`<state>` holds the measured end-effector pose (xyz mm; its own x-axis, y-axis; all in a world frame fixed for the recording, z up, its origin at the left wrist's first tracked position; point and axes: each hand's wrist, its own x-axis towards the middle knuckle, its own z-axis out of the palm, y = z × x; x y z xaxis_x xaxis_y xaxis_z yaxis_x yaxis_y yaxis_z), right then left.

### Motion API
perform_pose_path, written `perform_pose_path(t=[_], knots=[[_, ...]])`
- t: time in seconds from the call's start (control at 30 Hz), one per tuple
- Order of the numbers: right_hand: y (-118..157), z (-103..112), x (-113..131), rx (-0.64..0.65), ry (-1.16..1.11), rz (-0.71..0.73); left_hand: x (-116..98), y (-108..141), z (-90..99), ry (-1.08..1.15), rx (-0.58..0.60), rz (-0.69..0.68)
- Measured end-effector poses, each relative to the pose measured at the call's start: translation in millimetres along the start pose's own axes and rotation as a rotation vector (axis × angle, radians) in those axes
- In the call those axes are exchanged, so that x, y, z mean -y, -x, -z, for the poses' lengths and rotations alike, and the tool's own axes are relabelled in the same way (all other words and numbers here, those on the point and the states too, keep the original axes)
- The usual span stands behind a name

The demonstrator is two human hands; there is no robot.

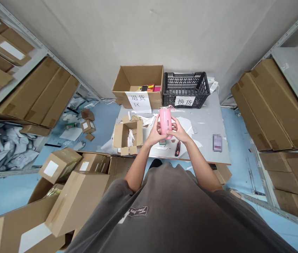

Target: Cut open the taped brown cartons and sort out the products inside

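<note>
Both hands hold a pink tumbler (165, 121) upright above the table. My left hand (155, 134) wraps its left side, and my right hand (178, 131) wraps its right side, with fingers across the lower front. A pink strap loops at the tumbler's top. Below my right hand a red and black cutter (177, 148) lies on the table. A small green item (162, 142) sits under the tumbler, partly hidden. To the left of my left hand stands an open small carton (120, 136) with white packing inside.
Behind stand a large open carton (119, 84) with a paper sign and colourful boxes inside, and a black crate (187, 92). A phone (217, 143) lies on the grey table (206, 123) at right. Stacked cartons (77, 196) and shelves flank the table.
</note>
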<state>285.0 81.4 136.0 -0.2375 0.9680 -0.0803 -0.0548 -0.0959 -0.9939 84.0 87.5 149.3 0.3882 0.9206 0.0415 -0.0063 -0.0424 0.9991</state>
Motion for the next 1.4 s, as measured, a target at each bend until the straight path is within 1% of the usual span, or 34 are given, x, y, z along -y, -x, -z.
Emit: perform_pose_path(t=[0.07,0.13,0.2,0.3,0.4,0.47,0.53,0.57,0.6,0.63,0.7,0.77,0.83,0.9,0.97,1.03,1.1,1.17,1.23,1.33,1.4], knots=[[-1,0,0,0.062,-0.053,-0.019,0,-1,2.6,0.057,0.054,0.003],[-2,-3,-2,0.074,-0.091,-0.030,0,-2,5.7,0.060,0.101,0.022],[-4,-8,-6,0.038,-0.107,-0.042,1,-3,10.4,-0.001,0.114,0.039],[-5,-12,-10,-0.037,-0.086,-0.054,2,-3,22.4,-0.118,0.135,0.050],[-5,-7,-12,-0.049,-0.056,-0.060,1,-5,37.2,-0.115,0.175,0.078],[-6,-1,-12,-0.005,-0.041,-0.081,-4,-12,46.4,-0.115,0.132,0.072],[-7,5,-13,0.061,-0.017,-0.094,-14,-26,55.5,-0.163,0.075,0.024],[-8,8,-14,0.097,-0.002,-0.095,-21,-35,60.2,-0.197,0.075,-0.007],[-8,10,-14,0.137,0.013,-0.095,-28,-45,65.1,-0.229,0.105,-0.036],[-8,11,-15,0.175,0.025,-0.094,-36,-54,70.2,-0.261,0.169,-0.054],[-9,10,-17,0.233,0.044,-0.092,-51,-71,80.1,-0.339,0.342,-0.047],[-10,7,-22,0.263,0.051,-0.092,-61,-81,88.9,-0.411,0.482,-0.014],[-12,4,-31,0.284,0.049,-0.098,-65,-86,96.1,-0.465,0.546,0.008],[-15,5,-45,0.308,0.050,-0.111,-63,-85,102.7,-0.512,0.568,0.007],[-21,8,-64,0.288,0.080,-0.122,-60,-84,109.6,-0.562,0.574,-0.008],[-29,13,-87,0.209,0.161,-0.151,-55,-83,116.6,-0.605,0.559,-0.026],[-38,14,-111,0.115,0.274,-0.213,-50,-85,122.2,-0.629,0.534,-0.047],[-47,8,-133,0.050,0.378,-0.270,-43,-89,124.9,-0.641,0.526,-0.066],[-54,-2,-150,-0.006,0.439,-0.289,-35,-95,124.3,-0.650,0.531,-0.087],[-59,-16,-165,-0.082,0.464,-0.262,-17,-103,119.8,-0.662,0.541,-0.114],[-59,-20,-170,-0.103,0.465,-0.247,-3,-107,117.5,-0.658,0.549,-0.121]])
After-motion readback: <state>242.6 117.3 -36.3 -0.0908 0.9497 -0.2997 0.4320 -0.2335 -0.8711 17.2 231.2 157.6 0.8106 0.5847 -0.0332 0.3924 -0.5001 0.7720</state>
